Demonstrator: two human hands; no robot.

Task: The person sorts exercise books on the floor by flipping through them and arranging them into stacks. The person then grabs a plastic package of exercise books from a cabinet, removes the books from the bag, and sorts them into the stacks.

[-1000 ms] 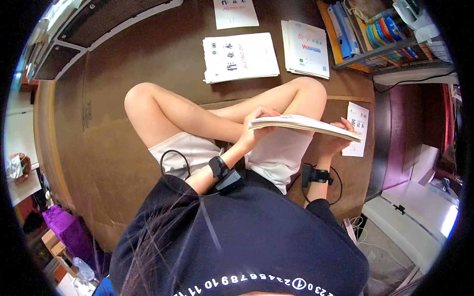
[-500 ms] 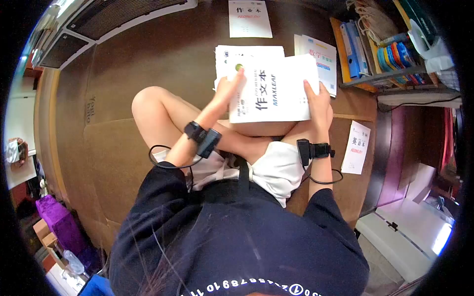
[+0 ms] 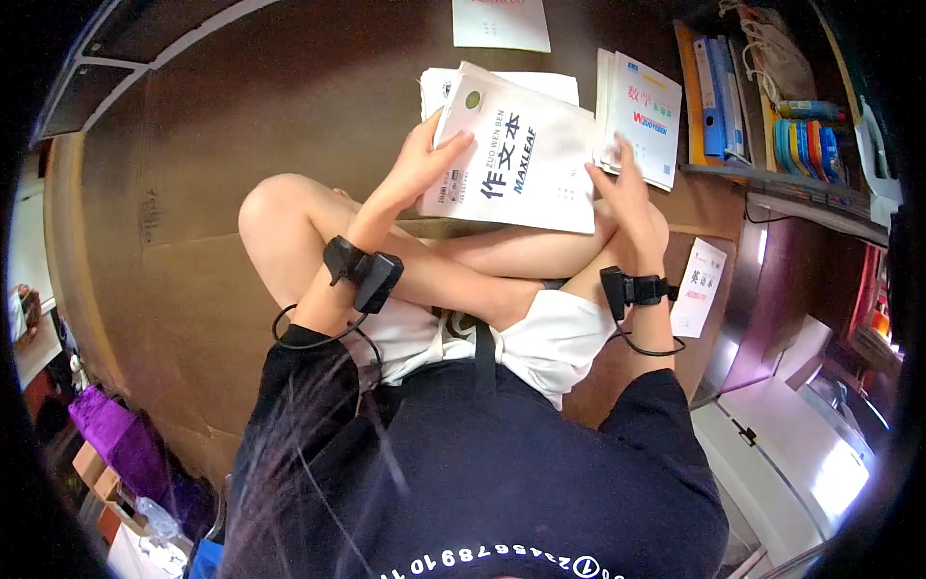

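Observation:
A white composition book (image 3: pixel 540 159) marked MAXLEAF is tilted above my crossed legs. My left hand (image 3: pixel 422 164) grips its left side, thumb on the cover. At its right edge is my right hand (image 3: pixel 627 198), thumb by the edge and fingers apart, slightly blurred. Behind the book, partly covered, lies a stack of white workbooks (image 3: pixel 439 85). To the right of that stack sits a pile of math books (image 3: pixel 644 121).
Another workbook (image 3: pixel 502 24) lies at the top edge. An English notebook (image 3: pixel 698 288) rests right of my knee. A shelf (image 3: pixel 786 183) with folders and tape-like rolls stands at the upper right. Purple fabric (image 3: pixel 121 439) is at the lower left.
The composition book, earlier held nearly edge-on over my lap, now shows its cover, further forward and left. Since half a second ago it has tilted, and my right fingers have spread.

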